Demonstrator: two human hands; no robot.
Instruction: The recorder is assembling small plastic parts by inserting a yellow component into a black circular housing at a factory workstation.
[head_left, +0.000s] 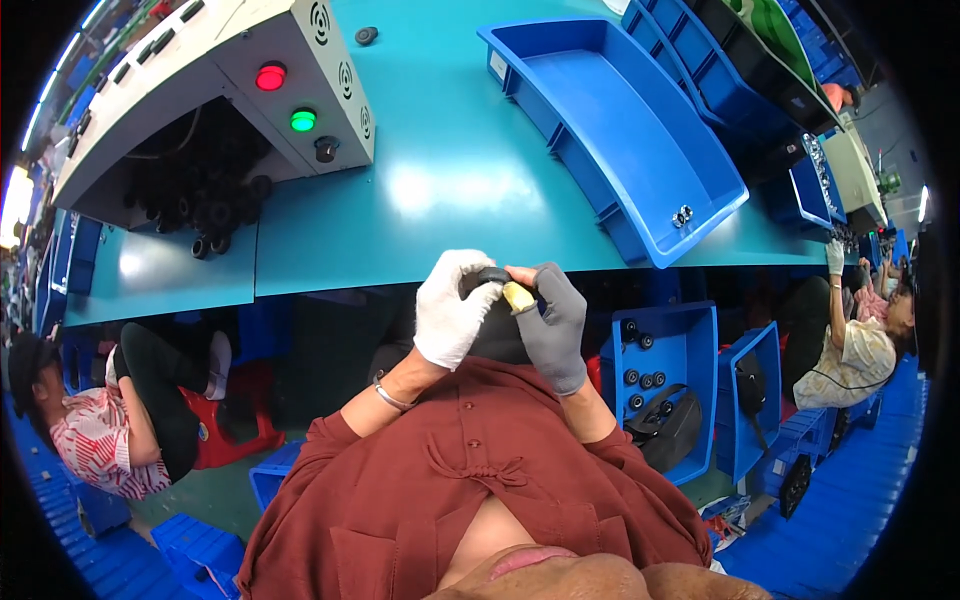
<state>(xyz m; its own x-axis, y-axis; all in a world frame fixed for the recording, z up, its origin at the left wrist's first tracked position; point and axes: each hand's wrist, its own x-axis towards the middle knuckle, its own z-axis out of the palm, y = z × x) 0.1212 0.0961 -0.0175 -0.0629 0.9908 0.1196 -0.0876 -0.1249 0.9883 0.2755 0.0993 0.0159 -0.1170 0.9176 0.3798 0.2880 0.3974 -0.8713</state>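
Observation:
Near the table's front edge, a small black wheel [491, 275] is held up between my two hands. My left hand [447, 312], in a white glove, is closed on it with thumb and fingers. My right hand [556, 328] wears a grey glove with a bare fingertip and a yellow cover on the thumb [519, 297]. Its fingertips pinch the wheel's right side. The palms and the wheel's underside are hidden.
A white machine [300, 62] with red and green lights stands at left, black wheels [215, 205] heaped in its opening. A blue tray [640, 110] holds small metal parts [682, 216]. Beside my right arm, a blue bin [705, 400] holds several wheels. People sit on both sides.

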